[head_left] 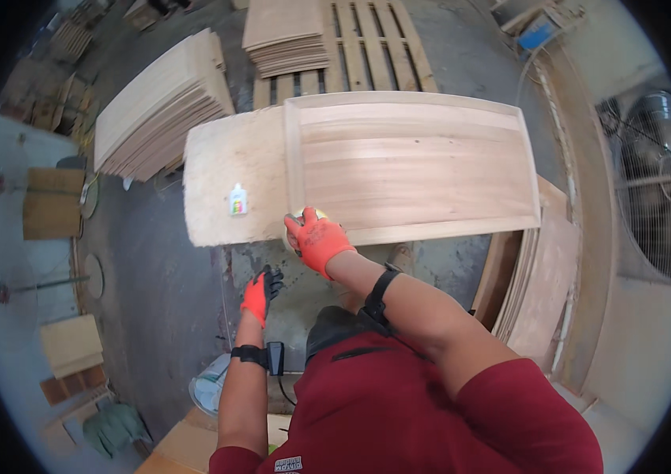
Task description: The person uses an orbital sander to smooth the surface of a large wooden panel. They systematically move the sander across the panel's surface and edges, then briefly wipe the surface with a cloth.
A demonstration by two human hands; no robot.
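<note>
Wears a maroon shirt nearest the camera, facing a framed wooden panel flat over a pale board: likely stiff, fairly heavy, best held by opposite frame edges. Reaches the right hand, curled round an unclear yellowish item, to the panel's near left corner; dangles the left hand, empty, fingers loosely parted.

Pale worktable top | on it: framed wooden panel | small white bottle, left of panel
</note>
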